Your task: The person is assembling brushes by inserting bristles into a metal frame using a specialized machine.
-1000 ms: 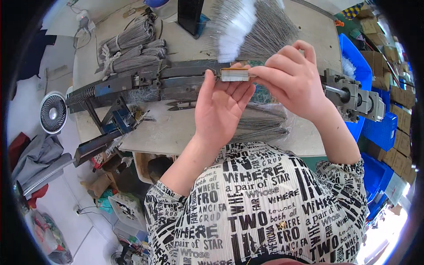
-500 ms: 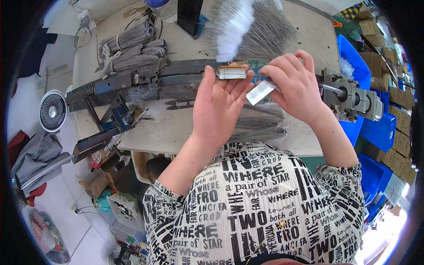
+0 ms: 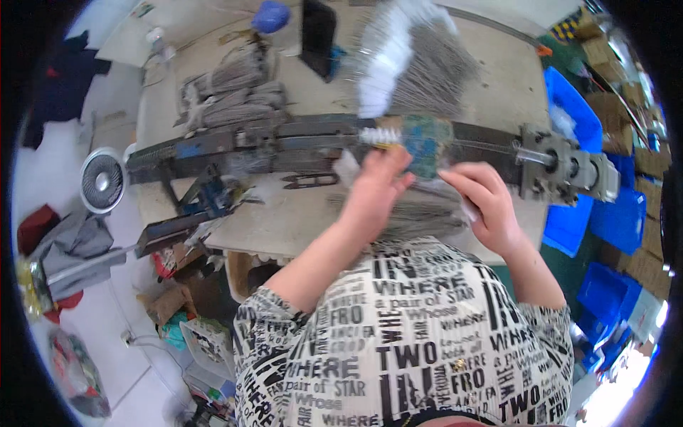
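My left hand (image 3: 371, 192) reaches over the near edge of a long dark metal bar machine (image 3: 306, 142), its fingertips blurred. They lie at a yellow-edged strip (image 3: 384, 146) just below a row of white bristles (image 3: 380, 134). A white flat piece (image 3: 346, 168) shows beside this hand; whether the hand touches it I cannot tell. My right hand (image 3: 489, 203) is closed to the right, thumb and forefinger pinched near the worn blue-green plate (image 3: 425, 146). Part of a small white piece (image 3: 469, 209) shows within its curled fingers.
Behind the bar lie thin grey wires (image 3: 434, 75) with white fibre (image 3: 384, 60) and tied wire bundles (image 3: 238, 89). More wires (image 3: 420, 217) lie close to me. Dark snips (image 3: 311, 181) rest before the bar. A blue bin (image 3: 573, 107) stands right, a fan (image 3: 102, 180) left.
My left hand has turned from palm-up, with a yellow-edged white piece on its fingers, to reaching palm-down at the bar. My right hand has moved down, its white piece now mostly hidden.
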The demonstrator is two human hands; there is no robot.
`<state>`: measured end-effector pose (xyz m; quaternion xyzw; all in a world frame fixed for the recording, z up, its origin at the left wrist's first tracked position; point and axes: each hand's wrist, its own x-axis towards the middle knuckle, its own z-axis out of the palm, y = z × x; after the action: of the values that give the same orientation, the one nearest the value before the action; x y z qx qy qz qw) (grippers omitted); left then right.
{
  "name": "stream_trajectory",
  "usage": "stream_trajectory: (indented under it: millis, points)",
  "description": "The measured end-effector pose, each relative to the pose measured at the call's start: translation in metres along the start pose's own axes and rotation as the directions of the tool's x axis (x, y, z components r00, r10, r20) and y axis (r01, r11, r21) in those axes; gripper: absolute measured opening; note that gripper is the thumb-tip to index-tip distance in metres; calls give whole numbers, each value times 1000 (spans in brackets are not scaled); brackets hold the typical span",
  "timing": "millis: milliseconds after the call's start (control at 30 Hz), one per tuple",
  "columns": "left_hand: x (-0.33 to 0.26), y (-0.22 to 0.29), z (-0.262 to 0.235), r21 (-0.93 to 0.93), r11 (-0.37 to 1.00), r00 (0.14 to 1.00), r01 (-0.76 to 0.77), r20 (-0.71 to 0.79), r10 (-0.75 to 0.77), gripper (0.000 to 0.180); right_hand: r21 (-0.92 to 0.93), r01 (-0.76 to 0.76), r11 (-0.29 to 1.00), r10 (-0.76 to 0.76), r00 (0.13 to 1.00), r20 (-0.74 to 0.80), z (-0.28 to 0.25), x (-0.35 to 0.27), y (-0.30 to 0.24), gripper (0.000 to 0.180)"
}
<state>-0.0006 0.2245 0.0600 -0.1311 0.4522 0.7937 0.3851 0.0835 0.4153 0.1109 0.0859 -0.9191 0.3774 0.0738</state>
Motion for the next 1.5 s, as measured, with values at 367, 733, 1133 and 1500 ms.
stream_trajectory:
  millis: [367, 733, 1133, 1500]
  points:
    - [-117, -3, -212, -209, 842, 564, -497, -815, 131, 20, -291, -283, 914, 367, 884, 291, 22, -77, 79, 23]
    - [-148, 36, -296, 357, 735, -18, -577, -905, 425, 34, 74, -410, 909, 398, 907, 135, 21, -59, 62, 10]
    - [-83, 5, -108, 346, 872, 812, -347, -355, 464, 50, 735, -149, 662, 508, 810, -293, -25, -36, 41, 1]
    - [-59, 24, -87, 488, 729, 852, -480, 64, 519, 33, 531, -68, 845, 79, 997, 2, -23, 49, -32, 34]
